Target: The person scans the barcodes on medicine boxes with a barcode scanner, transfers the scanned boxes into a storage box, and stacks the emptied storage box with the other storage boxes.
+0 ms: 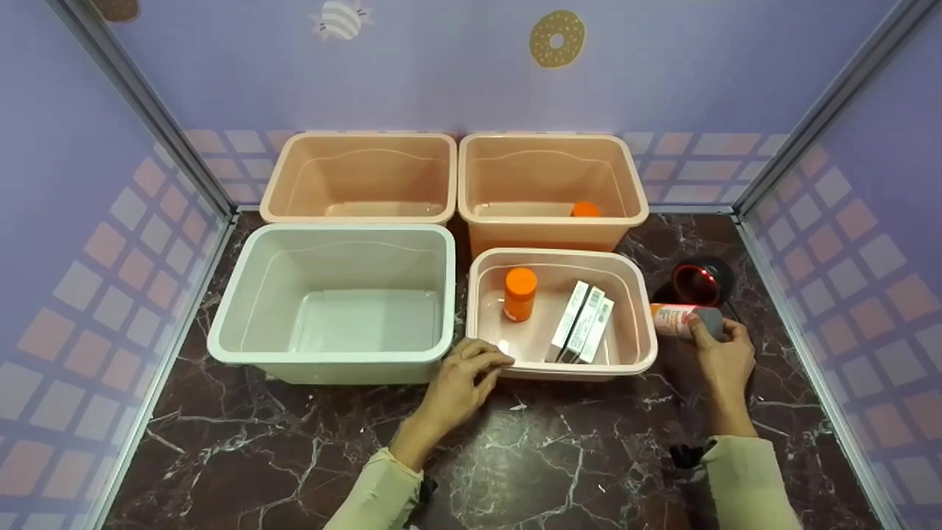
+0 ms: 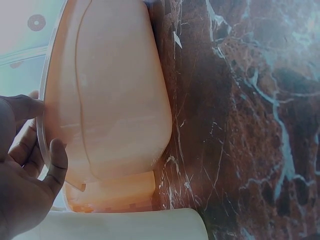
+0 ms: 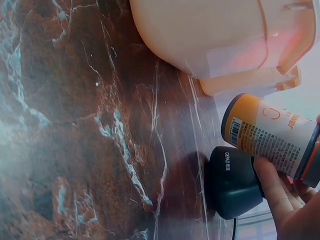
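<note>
My right hand (image 1: pixel 725 364) grips a bottle (image 1: pixel 673 320) with a dark grey cap and an orange-and-white label, held on its side. A black barcode scanner (image 1: pixel 703 281) with a red light stands just beyond it. In the right wrist view, the bottle's (image 3: pixel 272 135) printed label and barcode show above the scanner (image 3: pixel 232 182). My left hand (image 1: pixel 464 379) holds the near rim of the small peach bin (image 1: pixel 563 254), thumb outside and fingers over the edge. Inside that bin are an orange-capped bottle (image 1: pixel 520 294) and several slim white boxes (image 1: pixel 581 324).
A pale green bin (image 1: pixel 331 358) stands left of the small bin. Two peach bins, one at back left (image 1: pixel 360 219) and one at back right (image 1: pixel 552 221), line the rear wall. An orange cap (image 1: pixel 586 210) shows inside the back right one. Side walls enclose the dark marbled table (image 1: pixel 515 471).
</note>
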Motion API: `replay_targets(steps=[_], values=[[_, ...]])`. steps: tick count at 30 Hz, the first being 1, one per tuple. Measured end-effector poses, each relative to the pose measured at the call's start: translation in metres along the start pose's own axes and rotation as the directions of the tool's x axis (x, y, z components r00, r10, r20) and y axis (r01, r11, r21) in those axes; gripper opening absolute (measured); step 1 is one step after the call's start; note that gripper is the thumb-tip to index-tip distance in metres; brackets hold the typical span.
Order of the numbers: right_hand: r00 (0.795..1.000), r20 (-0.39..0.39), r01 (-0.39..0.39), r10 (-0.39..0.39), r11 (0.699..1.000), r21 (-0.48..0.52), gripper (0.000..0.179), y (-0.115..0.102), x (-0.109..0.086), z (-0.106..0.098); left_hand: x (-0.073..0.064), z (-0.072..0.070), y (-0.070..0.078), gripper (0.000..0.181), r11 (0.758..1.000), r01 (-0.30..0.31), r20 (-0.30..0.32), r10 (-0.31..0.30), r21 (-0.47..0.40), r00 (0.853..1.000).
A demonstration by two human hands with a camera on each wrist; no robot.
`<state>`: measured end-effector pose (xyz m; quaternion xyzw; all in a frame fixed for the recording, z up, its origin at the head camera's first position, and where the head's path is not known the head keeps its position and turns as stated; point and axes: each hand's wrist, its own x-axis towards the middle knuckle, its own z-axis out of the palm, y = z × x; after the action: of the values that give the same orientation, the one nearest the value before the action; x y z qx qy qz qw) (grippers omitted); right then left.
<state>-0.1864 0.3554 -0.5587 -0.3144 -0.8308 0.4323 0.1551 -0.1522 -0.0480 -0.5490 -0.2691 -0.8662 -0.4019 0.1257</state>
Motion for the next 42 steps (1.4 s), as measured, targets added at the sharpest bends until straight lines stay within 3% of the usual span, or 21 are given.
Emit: replay_targets(steps=[7,22,42], values=[[1.000,-0.014,0.005,-0.005,1.000,0.009,0.071,0.0021,0.0015,-0.0025,0.0000,0.0001,0.0010,0.027,1.000,0.017,0.002,-0.017,-0.018,1.000],[0.999,-0.034,0.008,-0.007,1.000,0.028,0.069,0.0008,0.0020,-0.0001,-0.0003,0.0007,-0.0004,0.027,1.000,-0.022,-0.025,0.022,-0.004,0.999],[1.000,-0.016,-0.012,0.012,1.000,-0.012,0.070,0.0027,0.0010,0.0068,0.0002,0.0006,0.0009,0.027,1.000,0.011,-0.014,-0.011,-0.011,1.000]])
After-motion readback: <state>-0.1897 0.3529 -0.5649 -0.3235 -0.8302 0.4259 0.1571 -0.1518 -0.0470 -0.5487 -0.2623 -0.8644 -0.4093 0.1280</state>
